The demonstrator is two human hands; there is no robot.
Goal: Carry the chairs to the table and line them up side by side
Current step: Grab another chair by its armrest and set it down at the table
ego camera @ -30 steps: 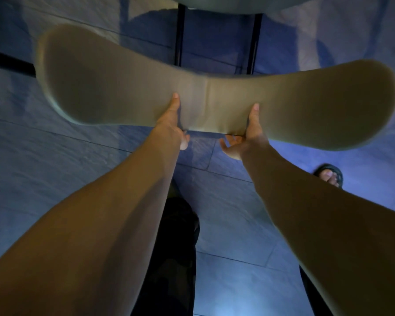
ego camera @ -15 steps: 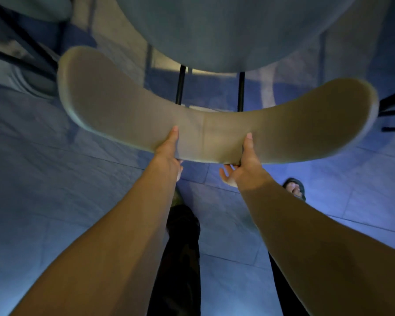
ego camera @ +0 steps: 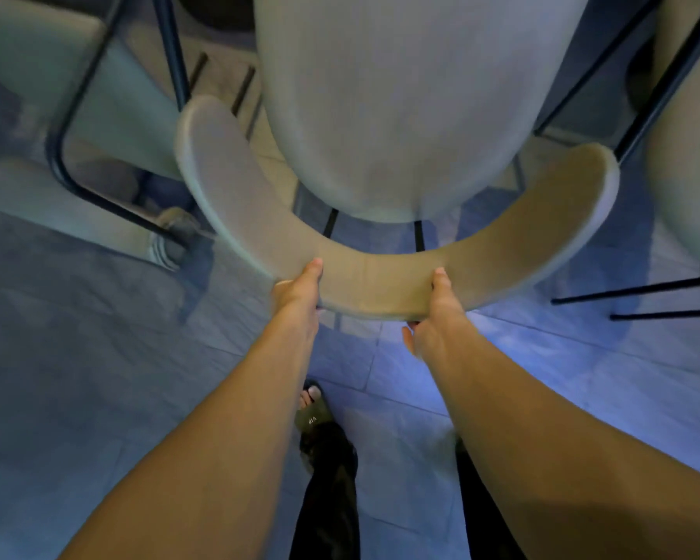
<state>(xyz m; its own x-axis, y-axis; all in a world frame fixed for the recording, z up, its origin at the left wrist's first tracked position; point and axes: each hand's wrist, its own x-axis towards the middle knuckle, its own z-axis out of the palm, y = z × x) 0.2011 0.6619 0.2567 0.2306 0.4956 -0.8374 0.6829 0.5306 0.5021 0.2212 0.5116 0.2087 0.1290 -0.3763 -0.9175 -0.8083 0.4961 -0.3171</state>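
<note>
Head view: left hand [ego camera: 298,291] and right hand [ego camera: 437,307] fingers are gripping the curved backrest [ego camera: 380,276] of the carried chair, which is squeezing between neighbouring chairs [ego camera: 69,115]; its legs risk snagging theirs.

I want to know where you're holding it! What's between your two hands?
In the head view, only a bare stretch of the beige padded curved chair backrest lies between the left hand and right hand.

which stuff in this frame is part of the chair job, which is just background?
Job:
- held chair, curved backrest
- left hand and right hand, both gripping the backrest
- neighbouring chair on the left
- chair at the right edge

Background:
- tiled floor
- sandalled foot
</note>
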